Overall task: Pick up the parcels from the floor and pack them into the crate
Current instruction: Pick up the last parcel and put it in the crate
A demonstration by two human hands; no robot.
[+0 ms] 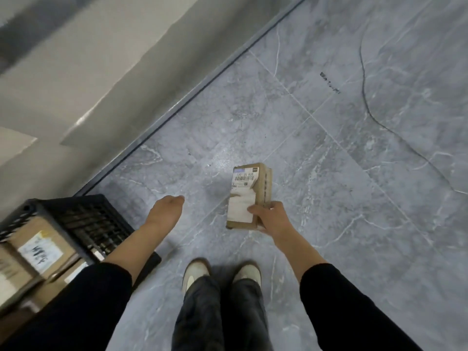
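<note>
Closest in, at 6 o'clock, a pair of pale shoes (pixel 197 274) stands on the floor (pixel 329 173), with black sleeves either side.

The right hand (pixel 271 220), out at 1 o'clock, grips a parcel (pixel 247 191) by its near end. Its fingers (pixel 269 204) are wrapped round the far edge and the thumb is pressed on the label face, so the box hangs clear of the floor. The left hand (pixel 166 209), at 11 o'clock, holds nothing, its fingers loosely bent.

The parcel is a small, flat-sided cardboard box, brown, with a white barcode label, torn at one edge. It looks light and stiff, so one hand should do.

The crate (pixel 93 221) sits at 9 o'clock. It is black slatted plastic with open sides, and the packed parcels (pixel 38 249) already in it lie flat. I'd swing the box across, use the free hand to steady it, and lay it flat in whatever gap is left rather than drop it on a corner.

Farther out, the floor is glossy grey marbled tile, slick-looking. A thin dark line (pixel 367 105) runs across it at 2 o'clock; I cannot tell whether it is a cable or a crack. A pale wall (pixel 88 84) rises at 10 o'clock.
</note>
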